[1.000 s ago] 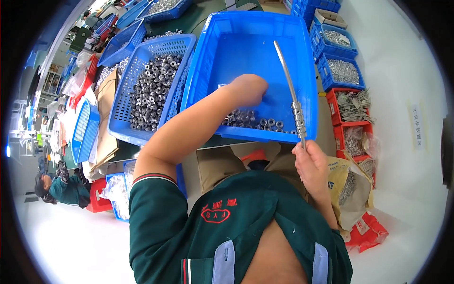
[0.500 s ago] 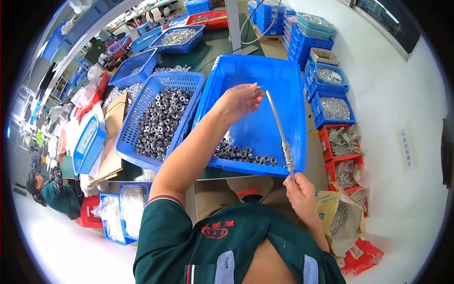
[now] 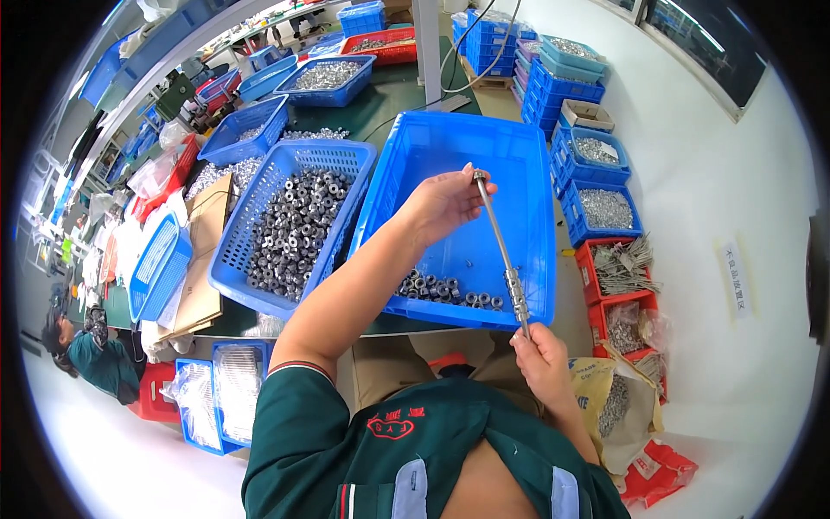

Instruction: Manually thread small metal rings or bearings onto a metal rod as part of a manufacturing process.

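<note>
My left hand (image 3: pixel 445 206) reaches over a deep blue plastic bin. Between its thumb and fingertips it pinches a metal nut (image 3: pixel 479 176), right at the upper end of a thin metal rod (image 3: pixel 495 223). Down at the bin's near right rim, my right hand (image 3: pixel 543 356) is closed round the rod's lower end. Several nuts (image 3: pixel 516 294) are threaded on the rod's lower part, just above that hand. In the near part of the blue bin (image 3: pixel 538 216) lie loose nuts (image 3: pixel 430 287).
Left of the bin stands a blue perforated basket (image 3: pixel 238 259) heaped with dark nuts. Cardboard (image 3: pixel 207 246) leans beside it. Stacked blue crates (image 3: pixel 596 208) and red crates (image 3: pixel 592 281) line the right wall. A person (image 3: pixel 104 359) sits far left.
My left hand has brought the nut to the rod's upper tip, where a gap showed before. The rod and my right hand have shifted slightly left.
</note>
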`<state>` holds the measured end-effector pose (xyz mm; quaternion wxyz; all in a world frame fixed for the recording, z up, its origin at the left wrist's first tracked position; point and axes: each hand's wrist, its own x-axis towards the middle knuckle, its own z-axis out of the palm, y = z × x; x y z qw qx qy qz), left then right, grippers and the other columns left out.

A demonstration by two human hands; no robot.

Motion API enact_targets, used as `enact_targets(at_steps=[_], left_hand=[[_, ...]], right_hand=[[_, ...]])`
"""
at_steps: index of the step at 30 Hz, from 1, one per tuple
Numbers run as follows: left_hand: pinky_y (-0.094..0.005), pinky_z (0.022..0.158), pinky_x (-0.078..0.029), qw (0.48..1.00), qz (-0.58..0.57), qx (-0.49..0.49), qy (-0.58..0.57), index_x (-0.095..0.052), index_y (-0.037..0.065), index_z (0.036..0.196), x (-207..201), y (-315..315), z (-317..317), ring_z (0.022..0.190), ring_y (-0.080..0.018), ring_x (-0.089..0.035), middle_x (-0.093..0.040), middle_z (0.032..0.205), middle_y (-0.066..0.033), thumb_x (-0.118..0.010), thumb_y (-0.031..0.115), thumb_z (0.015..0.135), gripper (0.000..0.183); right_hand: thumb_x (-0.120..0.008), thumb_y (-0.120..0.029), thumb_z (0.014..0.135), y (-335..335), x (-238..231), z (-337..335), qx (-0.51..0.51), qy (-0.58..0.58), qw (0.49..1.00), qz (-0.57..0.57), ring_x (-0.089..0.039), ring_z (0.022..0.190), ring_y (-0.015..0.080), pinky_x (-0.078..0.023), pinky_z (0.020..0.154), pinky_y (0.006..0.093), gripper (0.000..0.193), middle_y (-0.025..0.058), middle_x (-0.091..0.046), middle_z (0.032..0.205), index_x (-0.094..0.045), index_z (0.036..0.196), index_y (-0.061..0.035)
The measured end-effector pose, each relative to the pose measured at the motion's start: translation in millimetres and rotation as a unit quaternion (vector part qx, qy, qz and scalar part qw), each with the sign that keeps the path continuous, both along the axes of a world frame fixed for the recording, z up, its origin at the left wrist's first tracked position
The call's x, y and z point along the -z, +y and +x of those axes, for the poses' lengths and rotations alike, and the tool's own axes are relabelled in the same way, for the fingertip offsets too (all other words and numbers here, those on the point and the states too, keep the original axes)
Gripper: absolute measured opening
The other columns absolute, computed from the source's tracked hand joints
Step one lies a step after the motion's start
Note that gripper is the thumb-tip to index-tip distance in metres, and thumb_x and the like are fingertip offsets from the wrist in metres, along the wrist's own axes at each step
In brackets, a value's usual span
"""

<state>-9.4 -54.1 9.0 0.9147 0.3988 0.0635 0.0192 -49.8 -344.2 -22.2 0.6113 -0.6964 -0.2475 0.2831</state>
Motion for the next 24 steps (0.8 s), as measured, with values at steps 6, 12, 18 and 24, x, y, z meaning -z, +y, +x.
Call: enact_targets(at_steps=[6, 12, 18, 24], left_hand=[[-0.0291, 0.076, -0.046, 0.995, 0.074, 0.034, 0.054, -0.06, 0.005, 0.104, 1, -15, -8, 0.086, -0.0166, -0.062, -0.065, 0.1, -0.0101, -0.057, 0.027, 0.09, 0.026], [-0.0263, 0.069, -0.046, 0.965, 0.21, 0.145, 0.057, -0.066, 0.004, 0.094, -8, -36, -12, 0.081, -0.0125, -0.061, -0.067, 0.092, -0.0044, -0.065, 0.025, 0.085, 0.022], [-0.0263, 0.07, -0.046, 0.911, 0.326, 0.252, 0.023, -0.066, 0.006, 0.106, -2, -32, -11, 0.081, -0.0126, -0.062, -0.067, 0.094, -0.005, -0.061, 0.024, 0.087, 0.027], [-0.0303, 0.073, -0.049, 0.79, 0.595, 0.142, -0.044, -0.067, 0.005, 0.098, 18, -27, -3, 0.08, -0.0185, -0.063, -0.067, 0.089, -0.0095, -0.067, 0.019, 0.077, 0.025]], right_hand=[[-0.052, -0.011, 0.09, -2, -2, -5, 0.013, 0.056, 0.998, 0.015, -0.041, 0.056, 0.0026, -0.033, 0.049, 0.0196, 0.012, -0.002, -0.048, 0.064, -0.052, 0.084, 0.0001], [-0.05, -0.012, 0.091, -1, -11, -2, 0.034, 0.072, 0.996, 0.031, -0.039, 0.055, 0.0022, -0.031, 0.048, 0.0186, 0.013, -0.0032, -0.045, 0.064, -0.052, 0.085, -0.0003], [-0.051, -0.011, 0.091, -4, -2, 0, 0.044, 0.108, 0.993, 0.033, -0.036, 0.053, 0.0014, -0.028, 0.047, 0.0182, 0.012, -0.0045, -0.043, 0.063, -0.053, 0.086, -0.0004], [-0.051, -0.011, 0.092, -9, 0, 0, 0.055, 0.142, 0.987, 0.049, -0.031, 0.051, -0.0004, -0.023, 0.044, 0.017, 0.01, -0.0069, -0.037, 0.061, -0.051, 0.087, -0.0027]])
